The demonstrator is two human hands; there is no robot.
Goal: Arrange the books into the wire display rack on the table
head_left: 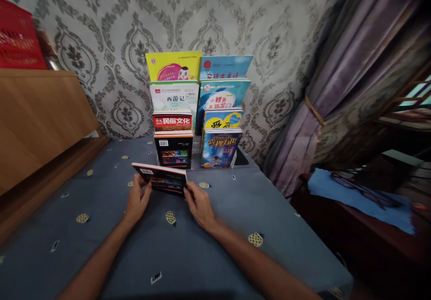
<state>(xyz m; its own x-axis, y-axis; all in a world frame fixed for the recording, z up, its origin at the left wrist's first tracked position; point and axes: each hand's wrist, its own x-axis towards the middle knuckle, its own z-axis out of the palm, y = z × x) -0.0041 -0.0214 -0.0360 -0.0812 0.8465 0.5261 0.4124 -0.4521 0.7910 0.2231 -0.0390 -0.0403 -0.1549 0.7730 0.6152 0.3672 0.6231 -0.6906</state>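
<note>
A thin black book (161, 177) with a red edge and a barcode is held just above the blue-grey spotted tablecloth (188, 255). My left hand (137, 201) grips its left end and my right hand (198, 205) grips its right end, fingers closed on it. Right behind it a tiered rack (243, 158) holds two columns of books facing me: a black one (173, 149) at the front left, a dark blue one (219, 148) at the front right, and red, white, yellow and blue covers stepped up behind.
A wooden cabinet (40, 116) with a red crate (18, 35) on top stands at the left. Patterned wallpaper is behind the rack. A purple curtain (340, 89) hangs at the right, beside a dark side table with a blue cloth (360, 196).
</note>
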